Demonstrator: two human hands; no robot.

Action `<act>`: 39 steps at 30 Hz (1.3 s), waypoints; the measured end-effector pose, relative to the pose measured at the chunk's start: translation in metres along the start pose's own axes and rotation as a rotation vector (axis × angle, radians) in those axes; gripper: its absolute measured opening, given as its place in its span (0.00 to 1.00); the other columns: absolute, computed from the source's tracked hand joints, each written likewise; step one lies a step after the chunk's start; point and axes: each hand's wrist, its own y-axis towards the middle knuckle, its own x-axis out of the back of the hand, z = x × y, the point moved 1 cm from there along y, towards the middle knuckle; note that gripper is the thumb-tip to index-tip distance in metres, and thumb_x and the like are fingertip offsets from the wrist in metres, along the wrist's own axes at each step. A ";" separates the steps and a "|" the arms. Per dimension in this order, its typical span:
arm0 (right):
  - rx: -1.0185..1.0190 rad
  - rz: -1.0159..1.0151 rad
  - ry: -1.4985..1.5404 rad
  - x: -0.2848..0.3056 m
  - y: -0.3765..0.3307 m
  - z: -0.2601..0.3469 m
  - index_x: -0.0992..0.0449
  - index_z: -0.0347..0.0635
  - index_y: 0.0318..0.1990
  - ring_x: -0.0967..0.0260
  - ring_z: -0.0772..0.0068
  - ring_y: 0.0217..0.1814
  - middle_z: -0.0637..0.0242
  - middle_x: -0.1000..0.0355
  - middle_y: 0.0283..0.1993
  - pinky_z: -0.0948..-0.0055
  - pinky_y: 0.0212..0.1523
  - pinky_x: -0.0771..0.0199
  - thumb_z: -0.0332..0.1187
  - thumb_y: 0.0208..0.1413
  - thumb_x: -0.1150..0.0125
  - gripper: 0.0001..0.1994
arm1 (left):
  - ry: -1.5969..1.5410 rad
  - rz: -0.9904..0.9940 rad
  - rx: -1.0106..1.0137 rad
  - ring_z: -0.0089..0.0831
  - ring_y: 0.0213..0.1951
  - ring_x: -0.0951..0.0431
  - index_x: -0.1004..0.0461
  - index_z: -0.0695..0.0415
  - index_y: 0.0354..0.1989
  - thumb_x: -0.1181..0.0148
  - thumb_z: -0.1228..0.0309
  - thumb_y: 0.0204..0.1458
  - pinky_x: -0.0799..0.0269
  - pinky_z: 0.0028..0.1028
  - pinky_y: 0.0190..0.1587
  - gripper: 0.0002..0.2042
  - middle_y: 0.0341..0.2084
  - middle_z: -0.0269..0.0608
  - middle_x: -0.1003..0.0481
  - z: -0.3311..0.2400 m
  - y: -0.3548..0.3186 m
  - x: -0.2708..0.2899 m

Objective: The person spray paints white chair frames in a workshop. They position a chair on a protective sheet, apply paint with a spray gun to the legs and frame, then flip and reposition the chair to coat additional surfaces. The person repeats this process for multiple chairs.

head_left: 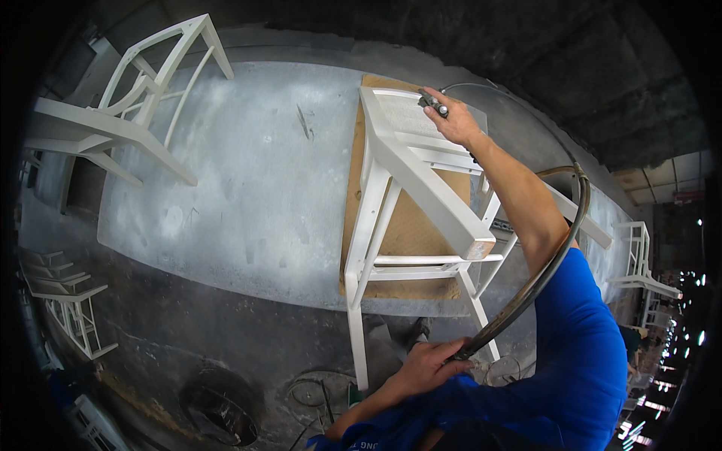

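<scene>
The right hand point(457, 125) wraps an air gun point(435, 105) at the white chair point(432, 194), lying on a brown board point(410, 234) atop the counter point(248, 188); the left hand point(431, 368) clasps the hose point(553, 272). Blowing-off or spraying seems underway; next probably calls for a steady pass.

Pale capital letters point(365, 445) on the blue shirt point(579, 338), cut off, lower edge

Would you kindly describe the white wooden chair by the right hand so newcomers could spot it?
On the broad grey-white tabletop, find the flat tan board toward the right. The white wooden chair lies over that board. Unlike the white chair frame at the left end, it has the bare right hand at its far edge.
</scene>
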 end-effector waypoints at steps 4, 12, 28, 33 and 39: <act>-0.016 -0.062 -0.117 0.015 -0.010 -0.009 0.32 0.63 0.71 0.28 0.39 0.62 0.45 0.23 0.58 0.50 0.64 0.29 0.50 0.67 0.41 0.26 | 0.014 0.028 0.014 0.47 0.36 0.14 0.23 0.63 0.57 0.30 0.61 0.57 0.19 0.35 0.38 0.24 0.38 0.54 0.17 -0.002 -0.002 0.004; -0.108 -0.167 -0.230 0.031 -0.019 -0.052 0.33 0.59 0.71 0.25 0.35 0.55 0.43 0.20 0.49 0.48 0.60 0.26 0.49 0.67 0.43 0.27 | 0.022 0.031 0.003 0.47 0.35 0.14 0.23 0.63 0.56 0.31 0.59 0.57 0.20 0.36 0.37 0.23 0.38 0.54 0.17 -0.005 0.000 0.009; -0.180 -0.001 -0.002 0.029 -0.023 0.024 0.34 0.65 0.73 0.20 0.55 0.48 0.54 0.19 0.43 0.55 0.53 0.20 0.53 0.68 0.45 0.27 | 0.096 0.004 -0.063 0.45 0.33 0.14 0.22 0.63 0.54 0.29 0.61 0.55 0.20 0.35 0.35 0.23 0.37 0.52 0.17 -0.002 -0.019 0.012; -0.145 0.027 0.147 0.047 -0.047 0.083 0.36 0.66 0.74 0.22 0.71 0.36 0.60 0.22 0.37 0.67 0.30 0.17 0.52 0.69 0.45 0.28 | 0.101 0.024 -0.115 0.45 0.35 0.14 0.21 0.61 0.54 0.29 0.61 0.56 0.19 0.35 0.36 0.22 0.39 0.50 0.16 -0.008 -0.022 0.009; -0.090 -0.010 0.132 0.106 -0.134 0.135 0.37 0.62 0.75 0.23 0.72 0.35 0.64 0.26 0.37 0.69 0.32 0.19 0.48 0.70 0.46 0.28 | 0.074 0.166 -0.203 0.46 0.36 0.14 0.20 0.57 0.54 0.30 0.62 0.55 0.18 0.36 0.38 0.20 0.40 0.49 0.16 -0.017 -0.029 0.006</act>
